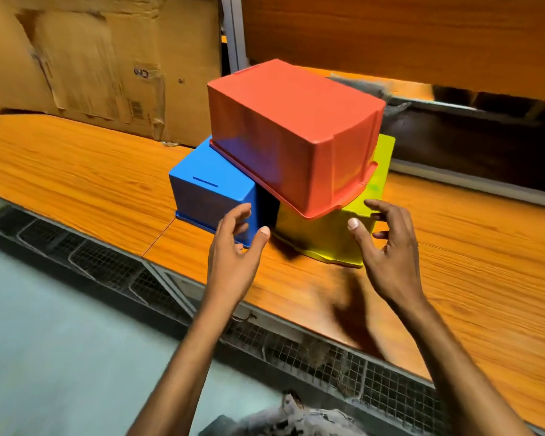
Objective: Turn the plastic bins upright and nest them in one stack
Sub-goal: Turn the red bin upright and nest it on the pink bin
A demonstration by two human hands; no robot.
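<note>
While all three bins sit mouth-down on the orange wood-grain surface (76, 171), nothing can be seen inside any of them, and none is yet turned upright. Far left leans a worn brown cardboard box (101, 67), well apart from the work. Next comes the blue rectangular plastic bin (211, 187), inverted with its rim on the surface; the left hand (233, 247) hovers just in front of its near corner, fingers (241, 215) spread and holding nothing. Bridging the blue bin and its neighbour, the large red-orange plastic bin (293, 133) rests tilted on both their bases, so it probably has to come off first. These look like light, stiff, smooth-walled shells, likely slippery on the flat sides; the projecting rim along the red bin's lower edge seems the surest hold, one hand at each end. Right of it sits the yellow-green plastic bin (328, 234), also inverted, with the right hand (387, 247) just beside it, fingers open and empty.
</note>
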